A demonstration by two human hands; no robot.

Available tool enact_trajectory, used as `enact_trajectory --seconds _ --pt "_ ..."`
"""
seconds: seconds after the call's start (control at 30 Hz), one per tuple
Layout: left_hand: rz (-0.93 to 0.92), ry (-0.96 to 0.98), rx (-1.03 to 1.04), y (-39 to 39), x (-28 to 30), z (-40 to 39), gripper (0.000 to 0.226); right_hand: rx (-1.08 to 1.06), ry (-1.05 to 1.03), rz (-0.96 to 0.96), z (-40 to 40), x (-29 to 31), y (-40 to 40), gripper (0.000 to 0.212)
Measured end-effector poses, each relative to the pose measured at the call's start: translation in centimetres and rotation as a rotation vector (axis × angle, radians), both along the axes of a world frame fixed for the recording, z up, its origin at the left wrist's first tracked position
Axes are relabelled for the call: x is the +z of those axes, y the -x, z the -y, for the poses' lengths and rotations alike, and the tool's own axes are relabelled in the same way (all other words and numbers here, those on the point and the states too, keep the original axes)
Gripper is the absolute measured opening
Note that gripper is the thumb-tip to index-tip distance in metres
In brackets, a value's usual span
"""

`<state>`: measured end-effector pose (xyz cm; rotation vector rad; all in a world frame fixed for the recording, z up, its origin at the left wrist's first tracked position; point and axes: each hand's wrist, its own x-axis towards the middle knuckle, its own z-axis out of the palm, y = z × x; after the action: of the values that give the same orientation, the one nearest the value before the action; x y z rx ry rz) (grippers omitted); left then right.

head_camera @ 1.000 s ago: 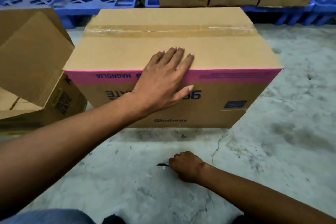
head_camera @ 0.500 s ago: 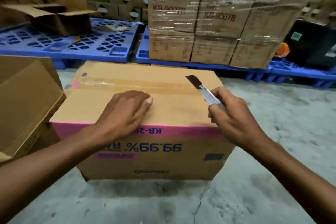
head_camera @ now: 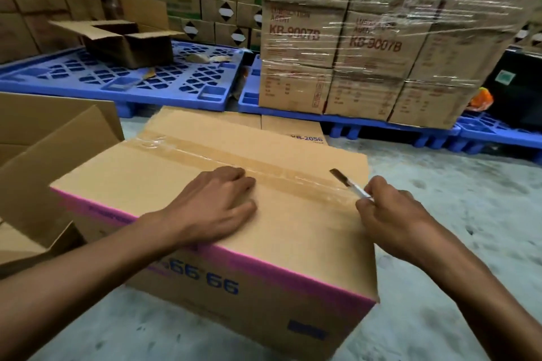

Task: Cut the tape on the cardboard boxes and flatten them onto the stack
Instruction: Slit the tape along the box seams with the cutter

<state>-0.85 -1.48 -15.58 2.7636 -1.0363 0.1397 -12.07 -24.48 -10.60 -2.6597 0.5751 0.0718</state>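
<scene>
A sealed cardboard box (head_camera: 164, 182) with a pink edge band stands on the concrete floor in front of me. A strip of clear tape (head_camera: 225, 160) runs across its top along the flap seam. My left hand (head_camera: 215, 205) presses on the box top just below the tape, its fingers partly curled and holding nothing. My right hand (head_camera: 390, 211) grips a utility knife (head_camera: 347, 183) over the box's right end. The blade points up and left, its tip at the tape near the right edge.
Opened boxes (head_camera: 44, 161) stand at my left. A flat carton piece (head_camera: 290, 127) lies behind the box. Blue pallets (head_camera: 123, 79) stretch across the back, one bearing an open box (head_camera: 123, 41), another a shrink-wrapped stack (head_camera: 381, 38). Concrete floor (head_camera: 454, 199) lies to the right.
My right hand picked the knife up off the floor and brought it down to the tape at the box's right end. My left hand slid up toward the tape.
</scene>
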Motion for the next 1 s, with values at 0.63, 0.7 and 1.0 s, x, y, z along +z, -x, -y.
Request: enact_trajectory --seconds 0.63,0.7,1.0 --pt "-0.062 0.097 0.138 0.6 -0.7 2.7 0.072 0.568 0.195 0.035 -0.5 1.0 -5.2 0.027" --pt "-0.063 0.098 0.141 0.6 -0.7 2.7 0.072 0.585 0.266 0.068 -0.6 0.9 -5.3 0.029" --pt "-0.075 0.076 0.156 0.5 -0.8 2.6 0.066 0.686 0.640 0.085 -2.2 1.3 -5.5 0.024"
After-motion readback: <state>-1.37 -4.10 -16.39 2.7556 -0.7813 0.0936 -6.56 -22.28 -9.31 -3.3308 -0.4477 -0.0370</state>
